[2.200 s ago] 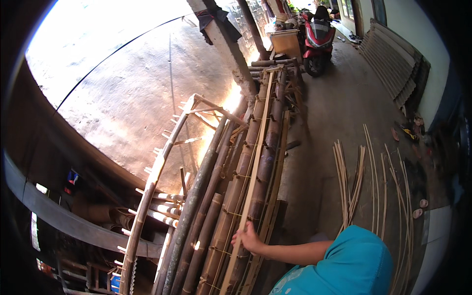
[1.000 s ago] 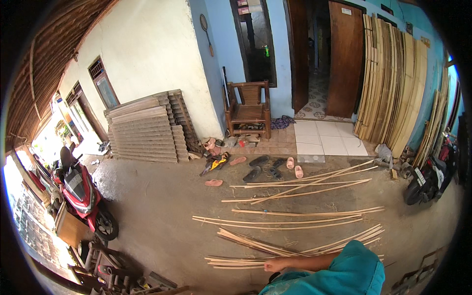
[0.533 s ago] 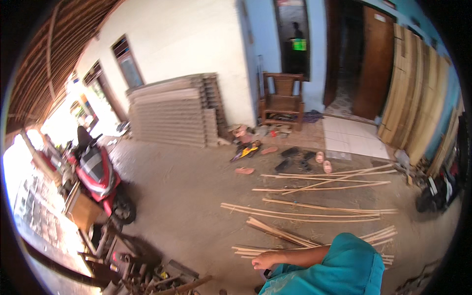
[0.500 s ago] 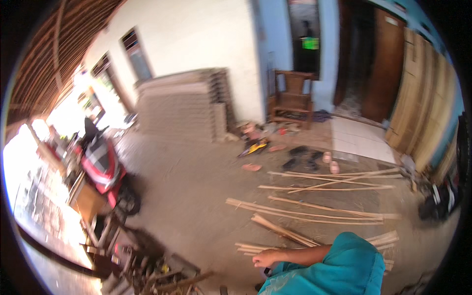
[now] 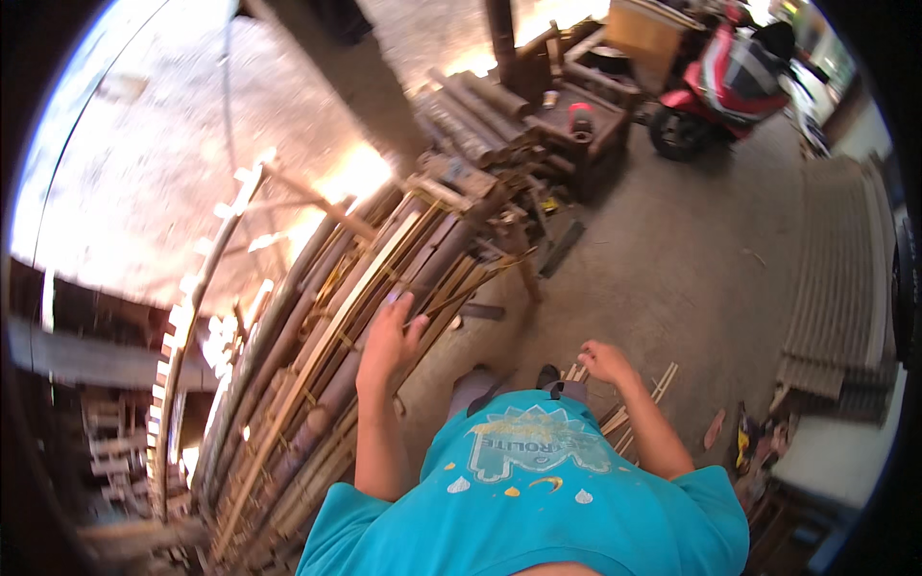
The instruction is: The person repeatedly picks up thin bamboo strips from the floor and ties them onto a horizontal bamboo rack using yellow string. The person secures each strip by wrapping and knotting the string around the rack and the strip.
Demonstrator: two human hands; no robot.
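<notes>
At the bottom centre of the frame sits the person's turquoise shirt [image 5: 523, 499], with both forearms rising out of it. The left hand [image 5: 389, 341], just left of centre, rests on a long pale bamboo slat [image 5: 327, 341] that runs diagonally from the lower left up toward the centre. Its fingers [image 5: 401, 309] are loosely spread and laid over the slat, touching rather than clamped around it. The right hand [image 5: 603, 360], right of centre, hangs with fingers curled in, apparently holding nothing, above a few short bamboo strips [image 5: 634, 408] lying on the concrete floor [image 5: 672, 250].

The slat looks light for its length but springy. It is stiff across its width and likely to whip and sag if lifted by one end, so a hold near the middle, or one hand well apart from the other, would steady it. Its split edges may be sharp and splintery.

Beneath and beside it lies the stack of thick bamboo poles [image 5: 288, 384]; these look heavy and hard. Farther up, at the upper right, stand a cluttered wooden crate [image 5: 586, 130] and a red scooter [image 5: 730, 82].
</notes>
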